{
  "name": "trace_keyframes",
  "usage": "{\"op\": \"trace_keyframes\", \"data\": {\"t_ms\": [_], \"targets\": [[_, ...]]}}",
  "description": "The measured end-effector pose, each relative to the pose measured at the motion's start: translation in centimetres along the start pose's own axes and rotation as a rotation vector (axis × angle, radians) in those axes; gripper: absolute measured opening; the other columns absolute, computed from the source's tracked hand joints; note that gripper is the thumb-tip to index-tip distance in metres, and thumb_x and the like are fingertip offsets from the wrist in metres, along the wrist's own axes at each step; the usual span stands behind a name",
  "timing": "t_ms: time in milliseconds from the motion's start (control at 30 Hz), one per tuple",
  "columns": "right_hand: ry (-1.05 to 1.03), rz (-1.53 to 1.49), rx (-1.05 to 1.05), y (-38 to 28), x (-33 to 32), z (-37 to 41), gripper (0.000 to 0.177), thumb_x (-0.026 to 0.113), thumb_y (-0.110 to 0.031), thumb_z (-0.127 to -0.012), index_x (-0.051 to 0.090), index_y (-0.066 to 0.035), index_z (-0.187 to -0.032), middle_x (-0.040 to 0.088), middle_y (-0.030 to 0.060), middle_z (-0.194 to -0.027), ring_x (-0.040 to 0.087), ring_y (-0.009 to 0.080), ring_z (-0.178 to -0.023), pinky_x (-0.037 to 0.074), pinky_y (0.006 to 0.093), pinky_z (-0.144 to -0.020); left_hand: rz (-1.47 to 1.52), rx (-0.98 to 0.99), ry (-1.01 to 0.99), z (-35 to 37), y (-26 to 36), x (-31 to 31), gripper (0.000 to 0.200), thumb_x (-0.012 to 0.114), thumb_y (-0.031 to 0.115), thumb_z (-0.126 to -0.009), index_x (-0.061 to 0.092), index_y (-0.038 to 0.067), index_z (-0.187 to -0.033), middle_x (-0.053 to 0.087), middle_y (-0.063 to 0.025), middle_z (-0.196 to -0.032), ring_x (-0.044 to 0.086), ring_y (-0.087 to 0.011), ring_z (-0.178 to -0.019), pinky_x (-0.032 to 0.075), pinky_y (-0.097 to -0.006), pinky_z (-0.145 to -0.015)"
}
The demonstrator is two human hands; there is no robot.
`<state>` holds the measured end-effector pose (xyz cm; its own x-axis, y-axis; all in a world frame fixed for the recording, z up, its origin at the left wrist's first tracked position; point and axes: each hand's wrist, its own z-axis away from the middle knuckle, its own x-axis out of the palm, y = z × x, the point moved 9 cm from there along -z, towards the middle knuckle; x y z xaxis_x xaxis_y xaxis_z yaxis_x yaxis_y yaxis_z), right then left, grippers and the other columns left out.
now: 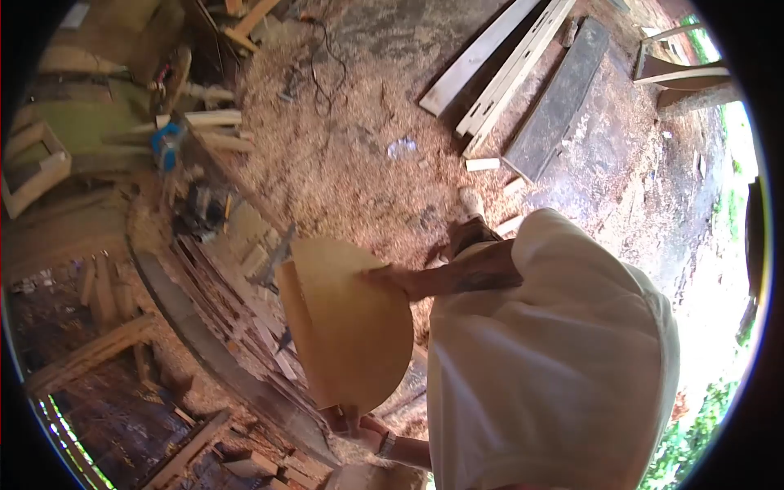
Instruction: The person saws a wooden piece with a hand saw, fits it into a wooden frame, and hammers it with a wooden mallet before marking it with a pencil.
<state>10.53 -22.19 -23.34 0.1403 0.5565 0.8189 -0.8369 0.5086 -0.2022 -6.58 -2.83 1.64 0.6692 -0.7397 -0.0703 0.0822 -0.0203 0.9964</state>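
A flat tan wooden piece (355, 327) with a rounded edge is held in front of my body, and a straight-edged strip or second layer shows along its left side. My right hand (396, 279) holds its upper right edge, with the fingers over the face. At the bottom end my left hand (359, 425) grips the piece near its corner, a watch (386, 445) on that wrist. Part of the left hand is hidden by the piece.
Long boards (518, 69) and a dark plank (559, 102) lie on the shaving-covered floor (359, 155). Stacked strips (233, 306) are beyond the held piece. A blue tool (167, 147), a wooden frame (37, 167) and scrap timber (90, 355) stand at the left.
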Motion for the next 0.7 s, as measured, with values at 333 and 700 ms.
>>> {"op": "trace_keyframes", "data": {"t_ms": [333,700], "targets": [[0.226,0.826,-0.898,-40.2,1.9,23.5,0.061,0.087,-0.038,-0.082,0.066,0.003,-0.123,0.074,0.0149,-0.104,0.073,0.0238,-0.095,0.057,0.0377,-0.082,-0.007,-0.163,-0.53,-7.0,-11.3,31.5,0.06,0.068,0.038,-0.101,0.052,-0.002,-0.142,0.06,-0.0114,-0.134,0.058,-0.0233,-0.121,0.051,-0.036,-0.095],[0.594,0.934,-1.181,-60.7,-4.2,39.1,0.06,0.088,-0.029,-0.081,0.065,0.006,-0.123,0.075,0.0161,-0.102,0.074,0.0231,-0.09,0.06,0.0352,-0.08,0.131,0.109,-0.98,-9.0,2.5,77.0,0.025,0.066,0.016,-0.101,0.062,-0.001,-0.119,0.07,-0.0054,-0.111,0.064,-0.0111,-0.096,0.052,-0.0303,-0.081]]}}
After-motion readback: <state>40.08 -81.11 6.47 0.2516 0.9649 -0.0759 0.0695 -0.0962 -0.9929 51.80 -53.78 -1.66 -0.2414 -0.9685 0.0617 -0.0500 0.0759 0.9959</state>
